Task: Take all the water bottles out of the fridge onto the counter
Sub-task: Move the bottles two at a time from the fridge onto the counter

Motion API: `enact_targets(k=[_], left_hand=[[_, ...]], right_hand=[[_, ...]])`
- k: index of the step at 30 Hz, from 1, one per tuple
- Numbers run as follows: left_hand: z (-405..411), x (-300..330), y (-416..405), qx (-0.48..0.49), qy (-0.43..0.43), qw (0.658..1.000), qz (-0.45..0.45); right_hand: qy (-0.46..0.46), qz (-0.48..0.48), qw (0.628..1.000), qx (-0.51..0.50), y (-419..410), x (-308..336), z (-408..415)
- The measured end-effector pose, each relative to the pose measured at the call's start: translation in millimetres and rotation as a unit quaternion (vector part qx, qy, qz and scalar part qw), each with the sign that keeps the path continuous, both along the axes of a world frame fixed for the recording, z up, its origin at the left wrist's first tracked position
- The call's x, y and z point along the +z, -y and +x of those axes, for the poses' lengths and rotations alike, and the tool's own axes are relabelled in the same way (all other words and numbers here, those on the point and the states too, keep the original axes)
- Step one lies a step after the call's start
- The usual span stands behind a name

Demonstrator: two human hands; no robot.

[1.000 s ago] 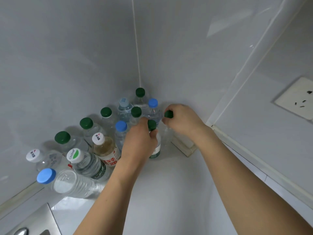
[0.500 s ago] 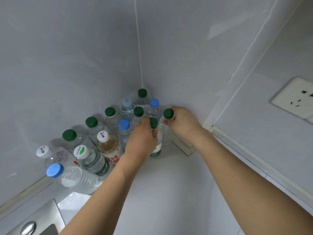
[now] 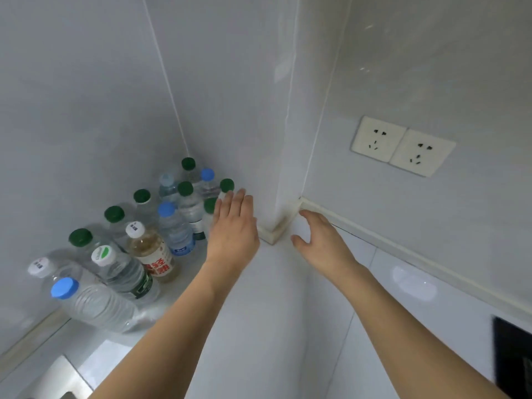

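Several water bottles [image 3: 175, 228] with green, blue and white caps stand clustered in the corner of the white counter [image 3: 259, 312], against the wall. Two green-capped bottles [image 3: 226, 185] stand at the right edge of the cluster, partly hidden behind my left hand. My left hand [image 3: 234, 228] hovers beside them with straight fingers and holds nothing. To the right, near the base of the wall pillar, my right hand [image 3: 319, 240] is held with its fingers loosely spread and is empty. The fridge is out of view.
A pillar corner with cream trim [image 3: 273, 234] juts out between my hands. Two wall sockets [image 3: 403, 145] sit on the right wall. A sink edge [image 3: 57, 378] shows at the bottom left and a dark object [image 3: 512, 358] at the right edge.
Both hands have let go of the two green-capped bottles and drawn back, the right hand moving off to the right. The view has swung right.
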State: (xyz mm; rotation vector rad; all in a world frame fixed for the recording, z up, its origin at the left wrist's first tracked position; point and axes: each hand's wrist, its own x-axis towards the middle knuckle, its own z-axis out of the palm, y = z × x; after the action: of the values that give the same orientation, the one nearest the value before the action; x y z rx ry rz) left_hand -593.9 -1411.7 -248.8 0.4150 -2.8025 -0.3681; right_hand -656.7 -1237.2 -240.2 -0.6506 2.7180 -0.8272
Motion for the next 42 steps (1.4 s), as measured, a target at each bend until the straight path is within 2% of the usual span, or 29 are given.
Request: enact_targets(k=[9, 20, 28, 42], left_hand=[[-28.5, -1.5, -108.3, -0.171, 0.063, 0.983, -0.025], [-19.3, 19.2, -281.1, -0.344, 0.039, 0.938, -0.037], [58.3, 33.2, -428.1, -0.473, 0.016, 0.880, -0.049], [281.9, 67.0, -674.3, -0.645, -0.038, 0.763, -0.041]], right_hand=[[-0.037, 0.008, 0.992, -0.121, -119.7, 4.0, 20.7], [-0.054, 0.006, 0.961, -0.272, -286.2, 20.3, 94.2], [-0.067, 0.003, 0.917, -0.392, -414.1, 32.2, 209.4], [-0.093, 0.020, 0.804, -0.586, -609.2, 63.1, 497.8]])
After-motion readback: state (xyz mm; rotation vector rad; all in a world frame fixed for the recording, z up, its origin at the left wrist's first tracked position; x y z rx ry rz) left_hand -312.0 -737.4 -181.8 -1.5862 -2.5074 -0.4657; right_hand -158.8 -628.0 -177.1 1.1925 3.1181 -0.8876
